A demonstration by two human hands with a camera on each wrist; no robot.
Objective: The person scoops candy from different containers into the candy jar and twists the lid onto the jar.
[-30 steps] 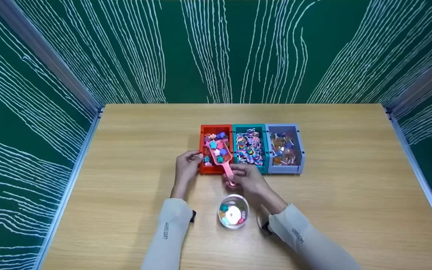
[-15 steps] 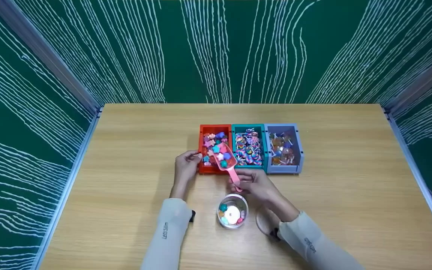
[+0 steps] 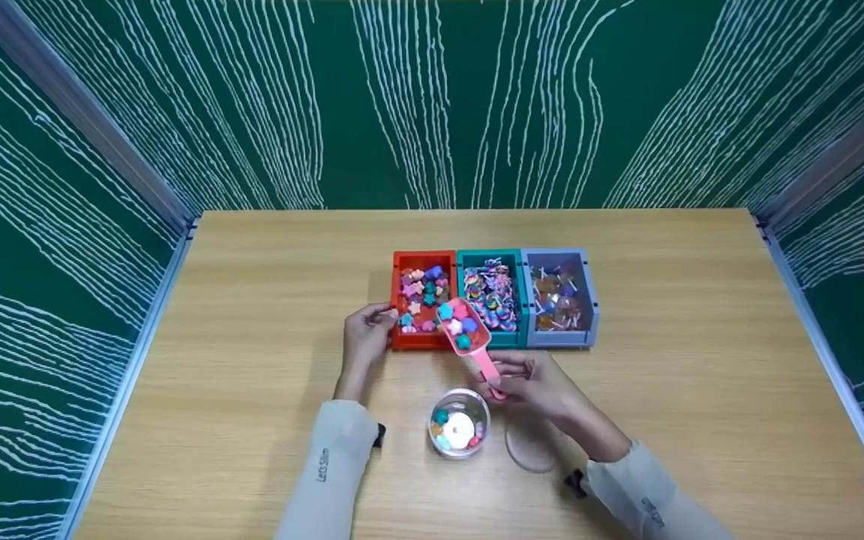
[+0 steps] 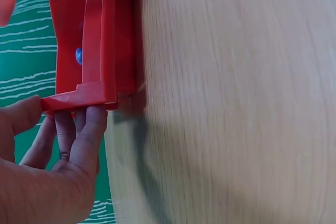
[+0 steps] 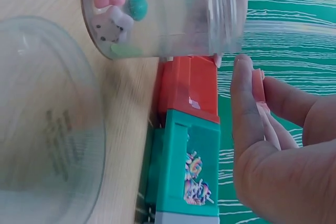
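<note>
My left hand [image 3: 364, 341] grips the left wall of a red bin [image 3: 423, 342]; in the left wrist view the thumb and fingers [image 4: 86, 142] lie on either side of its rim. The bin holds colourful star-shaped and rounded charms. My right hand [image 3: 544, 386] holds a pink scoop [image 3: 487, 366] by its handle, loaded with several charms, over the front of the bins. Just nearer to me stands a clear jar [image 3: 471, 403] without a lid, with several charms at its bottom. In the right wrist view the jar [image 5: 173, 19] shows a pink star and a teal piece.
Joined to the red bin are a teal bin [image 3: 493, 337] of striped lollipop charms and a lavender bin [image 3: 559, 338] of translucent lollipop pieces. A clear round lid [image 3: 531, 450] lies on the wooden table [image 3: 282, 285], right of the jar. Green patterned walls surround the table.
My right hand has drawn the loaded scoop from over the red bin, toward me and to the right. My left hand has kept its grip on the red bin.
</note>
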